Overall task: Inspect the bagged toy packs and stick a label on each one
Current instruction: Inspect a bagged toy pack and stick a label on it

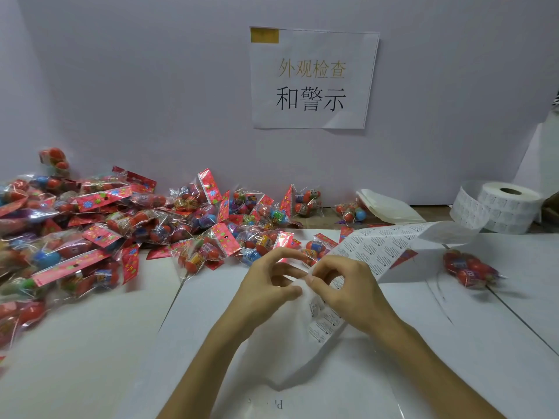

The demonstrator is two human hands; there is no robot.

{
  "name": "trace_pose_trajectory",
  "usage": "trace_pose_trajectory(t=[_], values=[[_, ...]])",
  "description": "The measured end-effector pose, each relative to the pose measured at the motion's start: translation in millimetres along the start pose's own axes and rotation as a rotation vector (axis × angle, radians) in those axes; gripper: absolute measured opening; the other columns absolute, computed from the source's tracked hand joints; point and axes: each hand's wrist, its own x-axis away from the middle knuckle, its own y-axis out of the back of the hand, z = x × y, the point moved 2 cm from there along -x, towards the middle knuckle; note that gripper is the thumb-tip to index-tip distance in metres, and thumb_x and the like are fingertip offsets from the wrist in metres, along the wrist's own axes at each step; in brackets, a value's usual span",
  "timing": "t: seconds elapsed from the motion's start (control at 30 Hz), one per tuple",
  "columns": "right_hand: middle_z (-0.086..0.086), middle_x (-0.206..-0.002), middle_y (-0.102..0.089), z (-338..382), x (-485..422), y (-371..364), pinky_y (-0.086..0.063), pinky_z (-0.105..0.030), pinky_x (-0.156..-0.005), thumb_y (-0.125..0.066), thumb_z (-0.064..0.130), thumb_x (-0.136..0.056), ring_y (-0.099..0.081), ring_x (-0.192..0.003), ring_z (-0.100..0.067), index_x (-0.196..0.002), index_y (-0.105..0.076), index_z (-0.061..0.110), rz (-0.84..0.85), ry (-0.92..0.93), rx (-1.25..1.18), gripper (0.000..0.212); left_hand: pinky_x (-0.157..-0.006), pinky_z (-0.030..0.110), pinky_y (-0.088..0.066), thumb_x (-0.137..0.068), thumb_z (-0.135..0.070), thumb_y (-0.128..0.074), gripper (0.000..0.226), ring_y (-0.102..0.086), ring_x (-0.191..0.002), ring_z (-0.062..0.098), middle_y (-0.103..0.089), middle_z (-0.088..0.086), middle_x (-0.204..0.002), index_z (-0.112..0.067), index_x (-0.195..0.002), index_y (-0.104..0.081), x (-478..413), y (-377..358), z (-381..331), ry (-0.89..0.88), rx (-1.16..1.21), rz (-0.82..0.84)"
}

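1. While both hands work on the label strip (378, 249), nobody's holding a pack. The left hand (266, 285) pinches the strip's edge. The right hand (348, 288) pinches it just beside, fingers (314, 278) curled in tight. Can't tell if a label corner is actually up, it's too small to see.
2. My guess at the step: peeling one label off the backing. Bend the backing sharply away so a corner pops, then lift slowly by the edge so it doesn't curl onto itself.
3. That strip runs back to the roll (511, 204) at far right, so leave some slack and don't tug.
4. Most toy packs (99, 237) are heaped on the worktop (90, 343), left of and behind the hands. One lone pack (469, 269) lies apart on the right. I'd pull the next pack close before the label comes free.
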Motion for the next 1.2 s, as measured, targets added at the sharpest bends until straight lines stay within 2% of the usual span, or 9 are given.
trace_pose_trajectory(t=[0.23, 0.4, 0.47, 0.67, 0.8, 0.9, 1.0, 1.1, 1.2], values=[[0.018, -0.075, -0.068, 0, 0, -1, -0.053, -0.015, -0.067, -0.059, 0.056, -0.080, -0.066, -0.079, -0.004, -0.076, -0.069, 0.028, 0.014, -0.033, -0.011, 0.029, -0.071, 0.015, -0.054, -0.081, 0.014, -0.069, 0.052, -0.069, -0.091, 0.003, -0.070, -0.005, -0.108, -0.023, -0.118, -0.064, 0, -2, -1, 0.008, -0.038, 0.009], [0.019, -0.075, -0.067, 0, -1, -1, -0.052, -0.017, -0.069, -0.062, 0.043, -0.086, -0.064, -0.080, -0.004, -0.075, -0.067, 0.029, 0.035, -0.056, 0.006, 0.019, -0.064, 0.013, -0.050, -0.081, 0.017, -0.065, 0.054, -0.064, -0.075, -0.006, -0.071, -0.005, -0.102, -0.027, -0.112, -0.065, 1, -2, -1, 0.009, -0.054, 0.003], [0.019, -0.074, -0.067, -1, -1, 0, -0.052, -0.016, -0.068, -0.065, 0.036, -0.090, -0.065, -0.079, -0.004, -0.075, -0.068, 0.029, 0.029, -0.051, 0.016, 0.016, -0.065, 0.014, -0.051, -0.080, 0.017, -0.064, 0.054, -0.064, -0.072, -0.004, -0.071, -0.005, -0.099, -0.027, -0.111, -0.066, 1, -1, 0, 0.018, -0.047, -0.020], [0.017, -0.073, -0.067, -1, -1, 5, -0.047, -0.007, -0.067, -0.067, 0.023, -0.094, -0.063, -0.082, 0.004, -0.080, -0.069, 0.029, -0.028, -0.097, 0.056, 0.016, -0.062, 0.016, -0.055, -0.086, 0.010, -0.061, 0.045, -0.068, -0.086, 0.013, -0.070, -0.005, -0.108, -0.029, -0.108, -0.066, 0, 5, 3, 0.092, -0.079, -0.095], [0.016, -0.073, -0.066, 2, -1, 10, -0.046, -0.009, -0.062, -0.067, 0.024, -0.095, -0.062, -0.074, 0.002, -0.083, -0.070, 0.028, -0.096, -0.126, 0.041, 0.014, -0.055, 0.014, -0.048, -0.088, 0.008, -0.055, 0.044, -0.065, -0.086, 0.013, -0.069, -0.007, -0.111, -0.031, -0.104, -0.066, 0, 8, 9, 0.152, -0.144, -0.111], [0.012, -0.080, -0.069, 4, -2, 11, -0.050, -0.011, -0.062, -0.067, 0.026, -0.096, -0.065, -0.073, -0.003, -0.092, -0.072, 0.029, -0.115, -0.131, 0.045, 0.006, -0.060, 0.017, -0.048, -0.087, 0.009, -0.057, 0.044, -0.064, -0.096, 0.014, -0.066, -0.006, -0.117, -0.028, -0.109, -0.065, -1, 4, 12, 0.171, -0.231, -0.100], [0.011, -0.078, -0.070, 7, -2, 11, -0.056, -0.016, -0.063, -0.070, 0.023, -0.094, -0.068, -0.070, -0.006, -0.094, -0.071, 0.031, -0.127, -0.116, 0.020, 0.009, -0.065, 0.017, -0.047, -0.085, 0.009, -0.060, 0.045, -0.058, -0.107, 0.010, -0.063, -0.008, -0.118, -0.030, -0.107, -0.066, -2, 1, 13, 0.135, -0.325, -0.151], [0.016, -0.081, -0.070, 9, -1, 10, -0.052, -0.008, -0.063, -0.073, 0.019, -0.092, -0.067, -0.072, 0.002, -0.094, -0.070, 0.034, -0.122, -0.085, 0.018, 0.015, -0.071, 0.016, -0.050, -0.090, 0.004, -0.058, 0.036, -0.063, -0.101, 0.007, -0.070, -0.007, -0.110, -0.026, -0.103, -0.071, -2, 3, 12, 0.085, -0.301, -0.186], [0.022, -0.086, -0.069, 10, -1, 8, -0.050, -0.004, -0.067, -0.075, 0.017, -0.090, -0.069, -0.074, 0.004, -0.097, -0.071, 0.035, -0.112, -0.058, 0.002, 0.020, -0.063, 0.013, -0.051, -0.096, -0.005, -0.055, 0.029, -0.069, -0.089, 0.007, -0.075, -0.005, -0.098, -0.026, -0.101, -0.073, -1, 3, 10, 0.076, -0.207, -0.170]])
